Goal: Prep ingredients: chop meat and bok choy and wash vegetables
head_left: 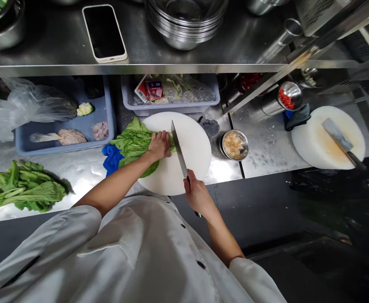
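On the round white cutting board (190,143) lies a bunch of leafy greens (132,141), its leaves spreading over the board's left edge. My left hand (160,145) is closed over the stem end and presses it on the board. My right hand (197,193) grips the black handle of a knife (179,149). The blade points away from me, just right of my left fingers, beside the stem ends. A second pile of greens (26,187) rests on the steel counter at the left.
Blue cloth (112,159) touches the board's left side. Behind are two blue-grey bins (64,147). Right of the board stands a small metal bowl (234,145); farther right, a cleaver (338,134) lies on another board (310,147). A shelf edge (171,69) overhangs the back.
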### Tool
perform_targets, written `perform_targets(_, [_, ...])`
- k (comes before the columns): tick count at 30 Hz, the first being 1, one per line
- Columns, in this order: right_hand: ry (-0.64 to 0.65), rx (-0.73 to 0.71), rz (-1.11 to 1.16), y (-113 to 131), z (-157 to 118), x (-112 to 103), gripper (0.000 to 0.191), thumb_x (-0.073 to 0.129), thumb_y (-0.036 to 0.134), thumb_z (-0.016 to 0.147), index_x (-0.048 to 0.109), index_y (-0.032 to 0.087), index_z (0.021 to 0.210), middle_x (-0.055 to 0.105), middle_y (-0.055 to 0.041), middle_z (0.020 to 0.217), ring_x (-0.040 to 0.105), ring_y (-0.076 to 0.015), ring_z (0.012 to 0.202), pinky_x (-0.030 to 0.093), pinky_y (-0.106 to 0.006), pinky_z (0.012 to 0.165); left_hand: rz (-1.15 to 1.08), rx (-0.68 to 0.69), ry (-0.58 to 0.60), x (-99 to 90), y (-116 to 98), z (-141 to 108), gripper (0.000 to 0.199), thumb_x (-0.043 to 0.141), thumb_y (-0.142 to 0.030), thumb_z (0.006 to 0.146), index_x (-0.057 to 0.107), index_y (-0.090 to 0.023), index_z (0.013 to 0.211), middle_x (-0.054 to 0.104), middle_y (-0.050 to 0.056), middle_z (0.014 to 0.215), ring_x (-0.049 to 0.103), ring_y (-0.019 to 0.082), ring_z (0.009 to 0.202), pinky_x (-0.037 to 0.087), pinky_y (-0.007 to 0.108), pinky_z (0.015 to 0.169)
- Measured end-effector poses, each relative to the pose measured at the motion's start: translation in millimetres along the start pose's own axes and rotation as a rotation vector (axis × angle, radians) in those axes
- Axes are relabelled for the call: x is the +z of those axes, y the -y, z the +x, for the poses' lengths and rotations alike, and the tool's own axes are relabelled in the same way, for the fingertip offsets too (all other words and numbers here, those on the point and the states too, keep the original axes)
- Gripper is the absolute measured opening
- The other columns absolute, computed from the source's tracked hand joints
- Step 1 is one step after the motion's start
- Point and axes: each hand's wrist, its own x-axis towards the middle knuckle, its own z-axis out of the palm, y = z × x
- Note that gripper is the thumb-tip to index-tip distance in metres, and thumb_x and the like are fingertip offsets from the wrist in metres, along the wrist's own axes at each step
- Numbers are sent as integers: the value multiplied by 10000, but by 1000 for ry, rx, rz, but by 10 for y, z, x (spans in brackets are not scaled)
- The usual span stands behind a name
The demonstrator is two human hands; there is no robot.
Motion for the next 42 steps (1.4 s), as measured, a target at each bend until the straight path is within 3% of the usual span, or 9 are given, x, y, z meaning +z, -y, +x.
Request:
perform_targets(5, [84,43,49,32,508,-69,219,344,313,1072,489,204,1195,588,4,642,527,-193,500,385,-284,571,-31,14,-5,60,13,8,975,816,-465,799,403,-38,1572,484,278,1503,414,442,1389,245,553,1212])
perform_targets(11, [-147,31,-6,-167,1198,527,338,356,284,1020,491,132,1290,704,-125,869,679,-285,765,494,-354,732,-29,45,-35,62,42,-21,860,777,-433,835,447,-47,1528,525,278,1469,431,428,1386,249,552,1203])
perform_targets(14, [-204,-19,174,-420,1018,669,367,387,400,1029,499,170,1293,663,-49,765,676,-254,721,508,-328,708,-31,80,-62,79,140,-120,871,790,-444,815,467,-38,1515,535,285,1465,448,420,1376,247,541,1213])
perform_targets(20, [-326,95,867,-993,-52,741,374,487,624,1026,427,269,924,510,86,626,468,-110,406,424,-245,439,56,50,49,2,408,-389,1137,846,-551,766,321,-85,1661,408,283,1638,360,430,1508,182,550,1282])
perform_targets(25, [-226,313,1288,-1438,-604,903,503,696,683,872,423,260,865,540,99,644,353,-71,325,366,-235,297,-82,17,153,-346,170,69,1163,632,-784,867,207,-110,1713,312,281,1716,301,455,1571,225,600,1270])
perform_targets(28, [-223,355,1330,-1517,-607,1006,509,719,669,849,423,256,861,542,100,631,354,-66,328,383,-232,297,-191,79,45,-384,-206,552,910,430,-697,1017,194,-188,1733,186,216,1784,249,423,1612,237,608,1265])
perform_targets(31, [-238,339,1340,-1465,-482,1035,516,708,674,852,399,260,865,539,106,631,369,-69,330,387,-229,300,-217,108,121,-176,-520,742,700,376,-604,1053,341,-329,1695,142,93,1817,113,413,1659,198,667,1267])
perform_targets(37, [-151,312,1300,-1276,-234,1019,509,694,671,873,388,266,909,541,121,637,397,-70,330,391,-215,300,-198,-47,-40,399,-751,104,733,403,-608,1030,412,-240,1664,212,130,1795,158,412,1648,222,624,1283])
perform_targets(42, [69,193,1263,-906,-34,1030,473,662,646,899,389,261,923,528,131,627,404,-65,324,392,-203,288,-183,-165,-118,507,-877,-231,637,346,-393,1068,373,-165,1662,304,161,1750,306,337,1594,260,551,1292])
